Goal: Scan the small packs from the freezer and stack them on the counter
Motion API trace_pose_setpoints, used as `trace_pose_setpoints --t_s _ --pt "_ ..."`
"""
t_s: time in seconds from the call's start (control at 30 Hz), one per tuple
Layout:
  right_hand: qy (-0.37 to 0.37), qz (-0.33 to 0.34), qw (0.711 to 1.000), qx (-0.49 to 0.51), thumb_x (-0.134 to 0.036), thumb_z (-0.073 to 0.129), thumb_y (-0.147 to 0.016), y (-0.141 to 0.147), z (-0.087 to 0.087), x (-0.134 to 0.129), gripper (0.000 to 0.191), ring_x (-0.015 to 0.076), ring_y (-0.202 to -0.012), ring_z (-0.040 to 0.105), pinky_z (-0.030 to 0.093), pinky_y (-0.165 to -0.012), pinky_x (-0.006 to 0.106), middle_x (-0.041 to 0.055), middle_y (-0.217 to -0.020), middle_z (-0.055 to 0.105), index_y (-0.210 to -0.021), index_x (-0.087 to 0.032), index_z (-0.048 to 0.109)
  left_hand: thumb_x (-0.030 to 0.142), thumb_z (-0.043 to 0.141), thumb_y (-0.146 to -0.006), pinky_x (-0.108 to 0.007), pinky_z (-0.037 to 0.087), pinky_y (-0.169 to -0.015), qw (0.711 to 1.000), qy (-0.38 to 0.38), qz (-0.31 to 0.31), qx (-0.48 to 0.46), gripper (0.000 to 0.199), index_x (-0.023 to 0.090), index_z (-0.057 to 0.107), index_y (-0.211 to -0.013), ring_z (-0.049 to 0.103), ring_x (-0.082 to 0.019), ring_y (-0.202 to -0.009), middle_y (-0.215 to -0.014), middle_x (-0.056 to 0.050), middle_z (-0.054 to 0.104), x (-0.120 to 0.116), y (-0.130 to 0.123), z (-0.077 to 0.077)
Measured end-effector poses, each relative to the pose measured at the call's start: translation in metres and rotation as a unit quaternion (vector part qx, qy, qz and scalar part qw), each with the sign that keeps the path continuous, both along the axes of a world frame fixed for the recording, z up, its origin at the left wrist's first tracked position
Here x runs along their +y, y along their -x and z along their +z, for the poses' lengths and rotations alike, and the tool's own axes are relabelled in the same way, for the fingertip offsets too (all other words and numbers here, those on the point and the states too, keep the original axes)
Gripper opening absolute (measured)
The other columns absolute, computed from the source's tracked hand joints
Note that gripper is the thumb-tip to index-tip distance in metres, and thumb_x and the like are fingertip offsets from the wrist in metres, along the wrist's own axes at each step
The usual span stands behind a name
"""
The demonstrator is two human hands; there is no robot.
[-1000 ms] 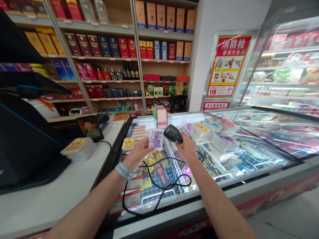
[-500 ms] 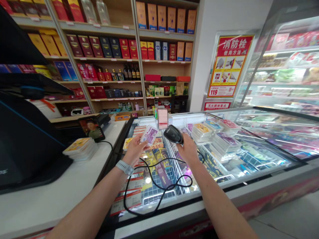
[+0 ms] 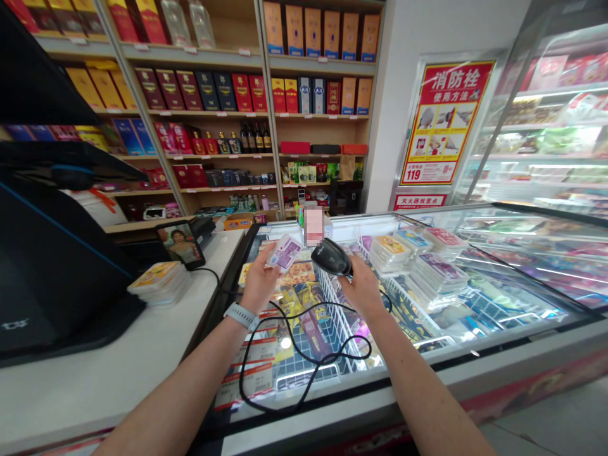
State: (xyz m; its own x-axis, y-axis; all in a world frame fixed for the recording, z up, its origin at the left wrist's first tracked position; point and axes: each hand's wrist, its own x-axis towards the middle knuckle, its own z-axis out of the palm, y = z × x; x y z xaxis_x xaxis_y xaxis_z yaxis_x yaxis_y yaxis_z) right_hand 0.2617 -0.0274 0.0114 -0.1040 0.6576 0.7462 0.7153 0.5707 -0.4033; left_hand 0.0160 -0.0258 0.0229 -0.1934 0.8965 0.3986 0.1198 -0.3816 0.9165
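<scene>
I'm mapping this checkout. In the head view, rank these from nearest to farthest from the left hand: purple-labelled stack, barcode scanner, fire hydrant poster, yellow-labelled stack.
From the left hand:
1. Barcode scanner, right, in the right hand.
2. Yellow-labelled stack, left, on the counter.
3. Purple-labelled stack, farther right, on the freezer.
4. Fire hydrant poster, on the wall.

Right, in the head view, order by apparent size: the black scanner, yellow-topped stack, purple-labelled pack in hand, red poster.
1. Red poster
2. Yellow-topped stack
3. Black scanner and purple-labelled pack: too alike to rank
</scene>
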Motion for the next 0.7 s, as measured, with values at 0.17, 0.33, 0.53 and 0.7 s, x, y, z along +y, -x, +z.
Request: trace_pose_setpoints --t_s 0.17,0.33,0.53,0.7 --pt "0.004 0.017 1.000 0.012 -0.018 0.051 -0.078 0.0005 0.0015 -0.0012 0.034 0.0267 -0.099 0.060 0.048 -0.088 0.040 0.0110 -0.105 0.064 -0.111 -0.017 0.055 0.025 0.065 -0.076 -0.028 0.057 -0.074 1.000 -0.021 -0.002 0.004 0.067 0.025 0.046 -0.141 0.068 -0.019 -0.090 -0.135 -0.008 0.058 0.0029 0.0014 -0.0038" --pt "0.004 0.040 0.999 0.022 -0.019 0.052 -0.078 0.0013 0.0022 -0.0018 0.031 0.0261 -0.097 0.060 0.048 -0.086 0.039 0.0105 -0.103 0.064 -0.109 -0.018 0.056 0.023 0.064 -0.079 -0.031 0.056 -0.081 0.999 -0.031 0.001 0.004 0.065 0.025 0.047 -0.141 0.067 -0.022 -0.098 -0.134 -0.009 0.059 0.0029 0.0019 -0.0021" --pt "0.007 0.052 0.998 0.024 -0.018 0.052 -0.078 0.0017 0.0030 -0.0020 0.031 0.0251 -0.097 0.060 0.047 -0.086 0.037 0.0106 -0.104 0.065 -0.109 -0.017 0.056 0.014 0.059 -0.078 -0.037 0.051 -0.098 0.998 -0.043 0.041 0.019 0.059 0.022 0.053 -0.136 0.063 -0.024 -0.110 -0.133 -0.008 0.060 0.0006 0.0018 0.0024" --pt "0.016 0.051 0.998 0.018 -0.019 0.052 -0.078 0.0014 0.0032 -0.0022 0.031 0.0248 -0.098 0.060 0.047 -0.086 0.036 0.0104 -0.106 0.065 -0.109 -0.017 0.057 0.014 0.056 -0.081 -0.042 0.045 -0.105 0.995 -0.063 0.048 0.055 0.060 0.023 0.049 -0.140 0.061 -0.023 -0.114 -0.141 -0.008 0.052 0.0049 0.0061 -0.0025"
